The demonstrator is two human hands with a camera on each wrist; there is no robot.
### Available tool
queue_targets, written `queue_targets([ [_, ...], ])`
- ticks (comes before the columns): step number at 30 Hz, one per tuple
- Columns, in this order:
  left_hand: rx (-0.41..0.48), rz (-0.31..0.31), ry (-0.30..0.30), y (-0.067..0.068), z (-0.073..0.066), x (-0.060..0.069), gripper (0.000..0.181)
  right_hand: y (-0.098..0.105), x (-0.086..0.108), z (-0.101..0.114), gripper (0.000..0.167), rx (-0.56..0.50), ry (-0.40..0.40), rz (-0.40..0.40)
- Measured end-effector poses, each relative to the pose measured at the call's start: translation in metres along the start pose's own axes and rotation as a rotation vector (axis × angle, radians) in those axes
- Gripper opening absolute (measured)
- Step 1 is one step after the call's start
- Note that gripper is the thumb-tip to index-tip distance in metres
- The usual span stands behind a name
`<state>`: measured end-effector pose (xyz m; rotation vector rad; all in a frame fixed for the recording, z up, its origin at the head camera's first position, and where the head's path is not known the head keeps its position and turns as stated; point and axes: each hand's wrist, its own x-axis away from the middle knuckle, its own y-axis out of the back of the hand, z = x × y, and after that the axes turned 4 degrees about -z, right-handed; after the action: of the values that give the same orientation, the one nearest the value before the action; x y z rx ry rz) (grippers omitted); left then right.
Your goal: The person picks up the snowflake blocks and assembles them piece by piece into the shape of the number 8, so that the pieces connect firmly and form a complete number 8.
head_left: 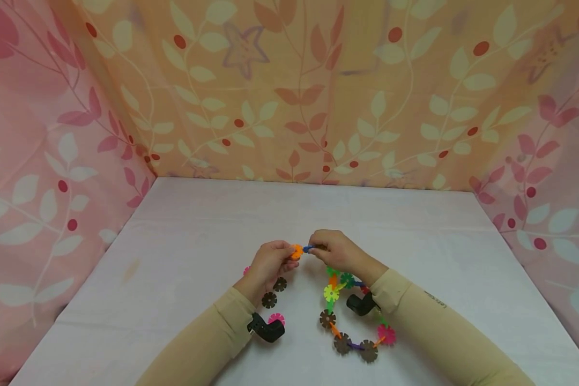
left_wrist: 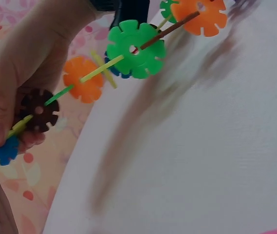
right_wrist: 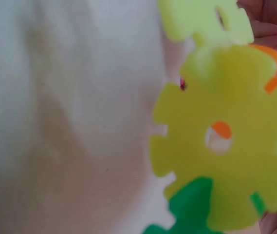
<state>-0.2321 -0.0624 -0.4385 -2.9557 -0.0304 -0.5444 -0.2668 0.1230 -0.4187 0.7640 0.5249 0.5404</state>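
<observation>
In the head view, an orange disc (head_left: pixel 296 252) is pinched by the left hand (head_left: pixel 270 262), and a blue disc (head_left: pixel 307 249) at its 3 o'clock is pinched by the right hand (head_left: pixel 340 251); whether the two are joined cannot be told. A chain of notched discs (head_left: pixel 341 344) is laid in a curve on the white table (head_left: pixel 188 225), at 6 o'clock from the right hand. Two brown discs (head_left: pixel 269 299) and a pink disc (head_left: pixel 276 319) are seen at 6 o'clock from the left hand. A dark script-like mark (head_left: pixel 435 299) is borne by the right sleeve (head_left: pixel 448 332), too small to be read.

Only in the left wrist view is a run of the chain shown rising toward 2 o'clock from the pinched blue disc, a brown link (left_wrist: pixel 46 119) and a green link (left_wrist: pixel 131 36) included. In the right wrist view, a yellow disc (right_wrist: pixel 226 168) is seen close up, with fingers (right_wrist: pixel 269 36) at 1 o'clock; whose they are cannot be told.
</observation>
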Motion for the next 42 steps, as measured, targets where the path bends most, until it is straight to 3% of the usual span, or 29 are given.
queue_targets([
  [9,-0.033,0.007,0.012,0.001,-0.003,-0.001,0.011,-0.003,0.002,-0.002,0.009,-0.041,0.020,0.003],
  [15,-0.138,-0.006,-0.025,-0.001,-0.005,0.000,0.011,-0.005,0.002,0.000,0.007,-0.005,0.009,0.005],
  [18,-0.168,-0.021,-0.034,-0.001,-0.005,0.000,0.011,-0.005,0.002,0.003,0.006,0.007,-0.034,0.011],
  [24,-0.129,-0.023,-0.011,0.003,-0.005,0.000,0.013,0.002,0.001,0.000,0.005,-0.162,-0.147,0.094],
  [30,-0.078,-0.022,-0.002,0.007,-0.011,-0.002,0.015,0.015,0.003,-0.006,0.011,-0.267,-0.158,0.103],
  [36,-0.020,0.039,-0.001,0.003,-0.017,0.003,0.015,0.020,0.005,-0.010,0.016,-0.412,-0.150,0.118],
  [42,-0.030,0.048,-0.006,-0.003,-0.019,0.008,0.017,0.020,0.006,-0.008,0.011,-0.376,-0.132,0.110],
])
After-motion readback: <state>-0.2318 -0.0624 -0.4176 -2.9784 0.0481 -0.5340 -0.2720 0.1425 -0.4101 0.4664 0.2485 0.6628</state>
